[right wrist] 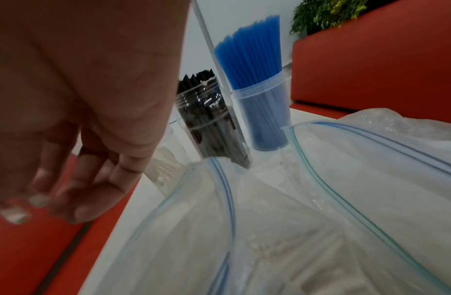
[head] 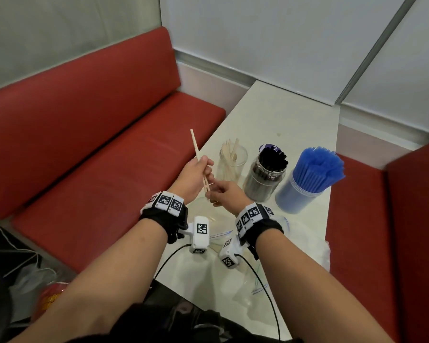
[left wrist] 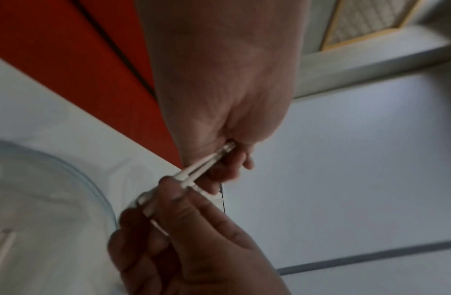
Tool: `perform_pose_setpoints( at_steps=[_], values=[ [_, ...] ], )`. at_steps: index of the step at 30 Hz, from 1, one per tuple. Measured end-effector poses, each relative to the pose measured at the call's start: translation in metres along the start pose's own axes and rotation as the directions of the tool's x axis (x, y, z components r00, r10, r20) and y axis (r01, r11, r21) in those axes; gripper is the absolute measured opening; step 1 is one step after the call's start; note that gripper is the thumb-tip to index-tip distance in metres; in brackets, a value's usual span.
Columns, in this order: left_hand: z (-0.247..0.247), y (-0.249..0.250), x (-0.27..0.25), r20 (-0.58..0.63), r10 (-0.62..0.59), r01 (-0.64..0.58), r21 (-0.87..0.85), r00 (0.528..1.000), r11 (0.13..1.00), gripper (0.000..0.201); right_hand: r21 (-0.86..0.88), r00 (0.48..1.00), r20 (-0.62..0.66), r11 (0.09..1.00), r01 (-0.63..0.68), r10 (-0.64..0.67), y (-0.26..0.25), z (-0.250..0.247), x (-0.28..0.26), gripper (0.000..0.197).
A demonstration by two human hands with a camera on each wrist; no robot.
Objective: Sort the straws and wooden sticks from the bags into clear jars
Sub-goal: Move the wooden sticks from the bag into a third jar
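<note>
My left hand grips a few long wooden sticks upright above the table's left edge. My right hand meets it from below and pinches their lower ends; the left wrist view shows both the left hand and the right hand on the sticks. Just beyond stand three clear jars: one with wooden sticks, one with black straws, one with blue straws. Clear zip bags lie under my wrists, and another stick lies in one.
The narrow white table runs away from me between a red bench on the left and a red seat on the right. Open zip bags cover its near end. Cables hang from the wrist cameras.
</note>
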State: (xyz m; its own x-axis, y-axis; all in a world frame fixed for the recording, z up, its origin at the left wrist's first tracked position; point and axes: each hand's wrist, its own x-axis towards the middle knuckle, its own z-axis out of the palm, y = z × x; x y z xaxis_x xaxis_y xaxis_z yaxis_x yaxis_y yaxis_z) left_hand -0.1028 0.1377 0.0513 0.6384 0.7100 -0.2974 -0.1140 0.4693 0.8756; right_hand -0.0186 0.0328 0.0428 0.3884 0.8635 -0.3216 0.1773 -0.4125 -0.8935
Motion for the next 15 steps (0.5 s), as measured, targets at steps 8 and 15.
perform_pose_setpoints(
  at_steps=[8, 15],
  values=[
    [-0.028, -0.029, 0.001, -0.073, 0.085, -0.057, 0.322, 0.994, 0.945, 0.028, -0.718, 0.981, 0.015, 0.684, -0.124, 0.194, 0.068, 0.043, 0.018, 0.028],
    [-0.028, -0.036, -0.001, -0.025, 0.014, -0.005, 0.334, 1.000, 0.943, 0.028, -0.844, 0.971, 0.008, 0.523, -0.122, 0.239, 0.095, 0.045, 0.020, 0.026]
  ],
)
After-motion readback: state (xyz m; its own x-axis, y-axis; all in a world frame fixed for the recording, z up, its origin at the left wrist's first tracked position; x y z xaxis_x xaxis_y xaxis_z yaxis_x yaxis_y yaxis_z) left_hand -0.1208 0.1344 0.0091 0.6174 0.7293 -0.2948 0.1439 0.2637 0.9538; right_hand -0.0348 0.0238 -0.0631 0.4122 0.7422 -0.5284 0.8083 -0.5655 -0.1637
